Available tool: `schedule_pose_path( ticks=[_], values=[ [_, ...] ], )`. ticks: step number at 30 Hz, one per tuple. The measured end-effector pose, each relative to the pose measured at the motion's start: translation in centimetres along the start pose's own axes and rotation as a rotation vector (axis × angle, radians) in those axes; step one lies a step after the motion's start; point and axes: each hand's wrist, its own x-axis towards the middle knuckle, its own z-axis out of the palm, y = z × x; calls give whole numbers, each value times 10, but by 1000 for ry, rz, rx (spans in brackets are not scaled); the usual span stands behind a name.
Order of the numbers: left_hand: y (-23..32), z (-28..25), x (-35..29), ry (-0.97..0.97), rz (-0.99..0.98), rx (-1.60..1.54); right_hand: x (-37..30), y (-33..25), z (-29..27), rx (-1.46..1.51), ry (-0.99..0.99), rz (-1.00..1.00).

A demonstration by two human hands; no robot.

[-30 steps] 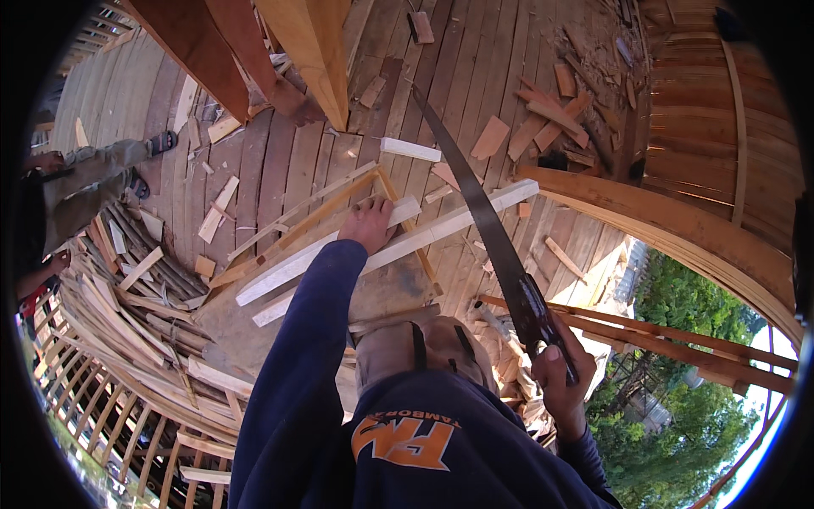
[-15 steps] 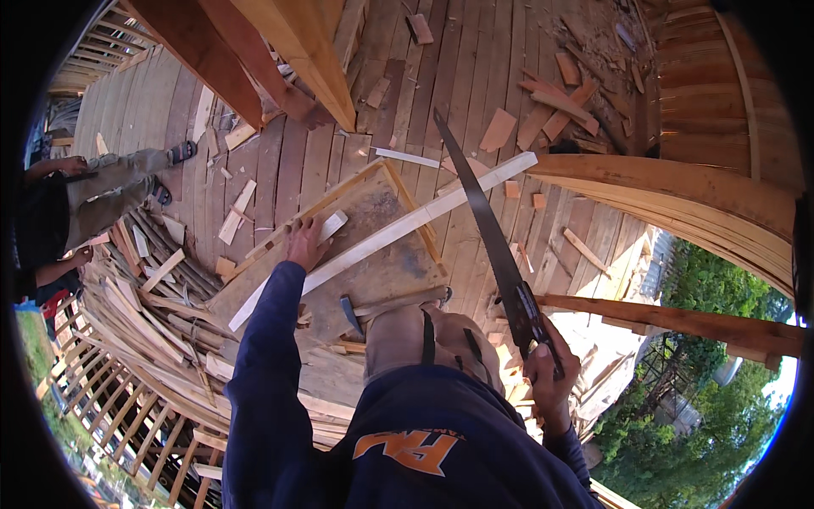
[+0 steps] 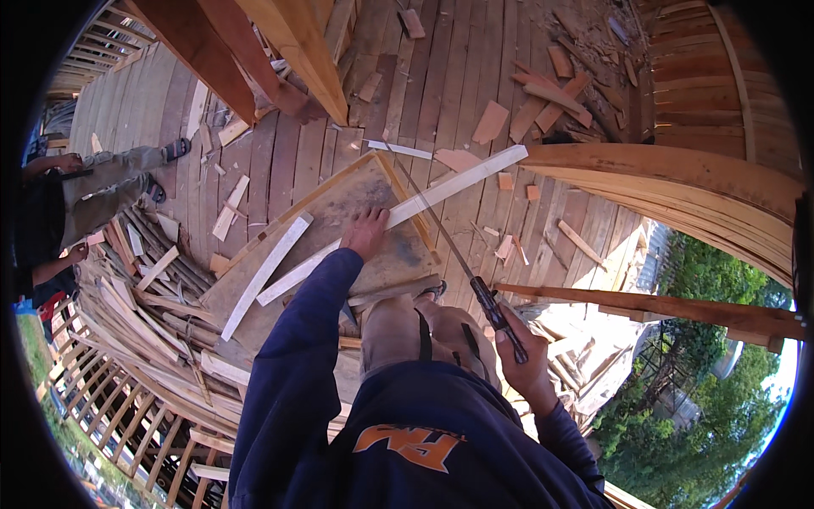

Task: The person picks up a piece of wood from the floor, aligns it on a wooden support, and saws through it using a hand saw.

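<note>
A long pale wooden strip [image 3: 462,176] lies slantwise across a low framed wooden panel [image 3: 326,191], its far end reaching past the frame. My left hand [image 3: 365,231] is closed over the strip near its middle, pressing it down. In my right hand [image 3: 520,348] is the dark handle of a handsaw [image 3: 454,246]. Its blade, seen nearly edge-on, crosses the strip to the right of my left hand; whether the teeth touch the wood I cannot tell. A second pale strip [image 3: 267,276] rests on the panel's left part. Beside my legs a hammer [image 3: 347,315] is partly hidden by my left arm.
Offcuts [image 3: 551,106] are scattered over the plank floor [image 3: 462,85]. Long wood scraps [image 3: 153,314] pile up at left, where another person [image 3: 102,191] stands. Upright beams [image 3: 301,55] rise at the far side. A reddish beam [image 3: 661,307] juts in from the right.
My left hand has moved right, from the panel's left part onto the long strip. The two strips now lie visibly apart. The saw has swung left and its blade has turned edge-on across the strip.
</note>
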Motion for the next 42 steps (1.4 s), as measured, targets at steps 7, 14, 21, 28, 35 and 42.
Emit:
schedule_pose_path(
  ticks=[7, 14, 21, 28, 35, 42],
  values=[
    [-3, 1, -1, -64, 41, 100, 1, -8, 9, -36, -65, 40],
    [-6, 4, 1, -46, 100, 82, -7, -6, 9, -73, -24, -34],
    [-5, 3, 3, -67, 79, 31, -9, -16, 2, -128, -86, 79],
    [-6, -5, 8, -141, 108, 37, -16, -9, 6, -151, -67, 61],
    [-4, -5, 6, -120, 96, 57, -25, -46, 0, -195, -60, 90],
    [-2, -7, 11, -189, 110, 33, 94, -57, 48, -58, -83, 165]
  ],
)
